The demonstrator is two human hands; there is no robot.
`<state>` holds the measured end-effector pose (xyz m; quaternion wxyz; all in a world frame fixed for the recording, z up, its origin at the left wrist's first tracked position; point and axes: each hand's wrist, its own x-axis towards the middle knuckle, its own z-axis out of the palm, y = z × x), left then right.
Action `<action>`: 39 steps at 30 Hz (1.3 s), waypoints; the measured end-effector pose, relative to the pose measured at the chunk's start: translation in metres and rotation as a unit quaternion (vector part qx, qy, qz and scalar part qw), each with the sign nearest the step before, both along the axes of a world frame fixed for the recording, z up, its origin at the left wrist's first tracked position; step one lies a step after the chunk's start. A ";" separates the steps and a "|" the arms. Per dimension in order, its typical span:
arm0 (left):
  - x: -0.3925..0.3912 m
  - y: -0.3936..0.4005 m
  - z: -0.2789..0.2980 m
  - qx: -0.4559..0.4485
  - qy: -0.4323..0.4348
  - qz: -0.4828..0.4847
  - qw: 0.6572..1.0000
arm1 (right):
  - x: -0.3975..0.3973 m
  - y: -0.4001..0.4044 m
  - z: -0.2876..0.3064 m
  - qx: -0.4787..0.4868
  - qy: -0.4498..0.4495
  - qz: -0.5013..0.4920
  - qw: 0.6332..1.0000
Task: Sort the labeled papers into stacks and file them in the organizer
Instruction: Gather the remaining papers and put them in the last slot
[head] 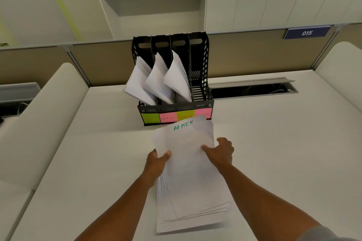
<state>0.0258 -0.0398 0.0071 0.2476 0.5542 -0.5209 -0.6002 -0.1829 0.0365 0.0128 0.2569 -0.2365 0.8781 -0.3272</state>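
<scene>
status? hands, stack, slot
Left hand and right hand both grip ADMIN stack. Rightmost slot of organizer empty. Path clear.

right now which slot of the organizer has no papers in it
The rightmost slot of the black organizer, above the right-hand pink label. The other three each hold leaning white sheets.

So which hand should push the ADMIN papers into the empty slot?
Probably the right hand: it grips the ADMIN stack on the side nearer the empty rightmost slot. The left hand can steady.
</scene>
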 end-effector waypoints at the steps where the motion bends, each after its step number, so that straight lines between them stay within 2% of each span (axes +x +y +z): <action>1: 0.003 -0.002 0.002 0.001 0.006 0.001 1.000 | -0.003 0.002 0.001 0.004 -0.029 0.001 1.000; 4: 0.006 -0.006 0.009 -0.004 0.029 -0.007 1.000 | -0.009 0.007 0.002 -0.036 -0.123 0.052 0.990; 7: 0.004 -0.009 0.017 -0.020 0.045 0.000 0.999 | -0.006 0.009 0.006 -0.067 -0.154 0.088 0.982; 13: -0.008 -0.011 0.032 -0.061 0.050 0.057 0.995 | 0.005 0.004 0.021 -0.100 -0.118 0.101 0.983; 20: -0.030 -0.005 0.068 -0.148 0.073 0.074 0.984 | 0.023 -0.013 0.055 -0.207 -0.081 0.082 0.972; 24: -0.039 -0.001 0.095 -0.217 0.109 0.097 0.965 | 0.033 -0.023 0.082 -0.295 -0.036 0.059 0.953; 29: -0.048 0.005 0.117 -0.310 0.117 0.092 0.939 | 0.048 -0.029 0.107 -0.384 -0.046 0.074 0.919; 32: -0.046 0.003 0.108 -0.308 0.072 0.065 0.947 | 0.049 -0.025 0.103 -0.378 -0.048 0.091 0.920; 35: -0.040 0.004 0.093 -0.275 0.024 0.076 0.958 | 0.044 -0.017 0.089 -0.325 -0.043 0.115 0.938; 39: -0.033 0.007 0.086 -0.247 0.066 0.101 0.962 | 0.038 -0.009 0.070 -0.296 -0.048 0.124 0.946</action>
